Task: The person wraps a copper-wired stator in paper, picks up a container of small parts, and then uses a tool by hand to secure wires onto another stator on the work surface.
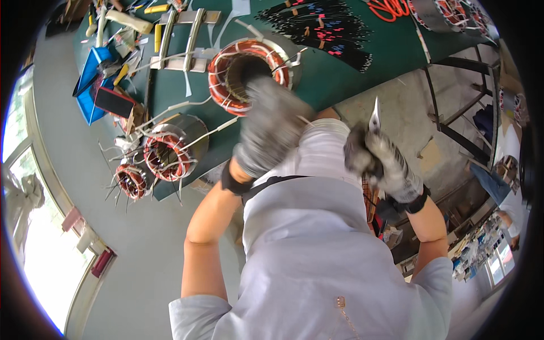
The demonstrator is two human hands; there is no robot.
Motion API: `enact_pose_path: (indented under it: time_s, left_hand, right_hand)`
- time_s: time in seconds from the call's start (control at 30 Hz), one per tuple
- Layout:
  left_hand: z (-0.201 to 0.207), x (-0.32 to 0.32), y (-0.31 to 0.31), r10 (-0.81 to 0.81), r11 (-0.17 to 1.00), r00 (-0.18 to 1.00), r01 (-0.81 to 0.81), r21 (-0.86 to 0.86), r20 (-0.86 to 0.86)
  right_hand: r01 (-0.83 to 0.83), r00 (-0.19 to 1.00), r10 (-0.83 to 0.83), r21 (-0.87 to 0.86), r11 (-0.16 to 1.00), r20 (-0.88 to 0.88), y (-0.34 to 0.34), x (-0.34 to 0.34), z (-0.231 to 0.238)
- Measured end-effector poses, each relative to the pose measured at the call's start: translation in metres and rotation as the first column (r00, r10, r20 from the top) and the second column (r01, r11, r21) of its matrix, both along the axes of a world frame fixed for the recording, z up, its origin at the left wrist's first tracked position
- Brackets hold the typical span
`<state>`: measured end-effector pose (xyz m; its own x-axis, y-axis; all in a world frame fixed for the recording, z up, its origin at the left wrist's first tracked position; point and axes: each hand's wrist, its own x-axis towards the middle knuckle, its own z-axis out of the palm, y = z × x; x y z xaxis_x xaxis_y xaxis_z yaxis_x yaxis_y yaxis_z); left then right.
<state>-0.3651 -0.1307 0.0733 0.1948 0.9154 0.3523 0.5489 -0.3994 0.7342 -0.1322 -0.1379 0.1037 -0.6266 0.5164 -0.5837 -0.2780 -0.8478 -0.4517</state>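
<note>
My left hand (272, 127), in a grey work glove, is smeared by motion in front of the large motor stator (221, 85). Its fingers cannot be made out, nor whether it touches the stator. Red-orange windings laced with white cord ring the stator's dark bore, and white sleeved leads trail from it. Off to the right, away from the bench, my gloved right hand (391, 164) is closed around a pointed silver hand tool (374, 116). The tip points up; the grip hides whether it is scissors or pliers.
Two smaller stators (167, 156) (131, 181) stand at the green bench's left corner. Behind are a blue tray (90, 85), a phone-like dark slab (114, 103), metal strips (192, 39) and bundled black leads (331, 34). A black metal frame (462, 107) stands right.
</note>
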Motion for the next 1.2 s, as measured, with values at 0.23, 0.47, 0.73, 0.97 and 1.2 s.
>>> enact_pose_path:
  time_s: [0.23,0.47,0.73,0.97,1.2]
  left_hand:
    - [-0.066,-0.010,0.034,0.402,0.907,0.867,-0.331,0.262,-0.295]
    - [-0.072,0.013,0.037,0.658,0.734,0.712,-0.679,-0.005,-0.246]
    - [-0.033,0.050,0.058,0.868,0.494,0.400,-0.751,-0.437,0.294]
    - [0.019,0.107,0.033,0.751,0.613,0.658,-0.661,0.433,-0.059]
    - [-0.076,0.179,0.088,0.371,0.892,0.875,-0.429,-0.145,-0.310]
  right_hand:
    - [-0.668,0.188,-0.552,0.518,0.534,0.812,0.076,0.117,-0.184]
    - [-0.899,-0.257,-0.692,0.095,0.427,0.674,0.188,0.085,-0.188]
    - [-0.987,0.146,-0.489,0.157,-0.020,0.860,0.215,0.048,-0.199]
    - [-0.980,0.194,-0.254,0.201,-0.001,0.948,0.207,0.040,-0.160]
    - [-0.966,0.250,-0.428,0.251,-0.056,0.869,0.243,0.031,-0.197]
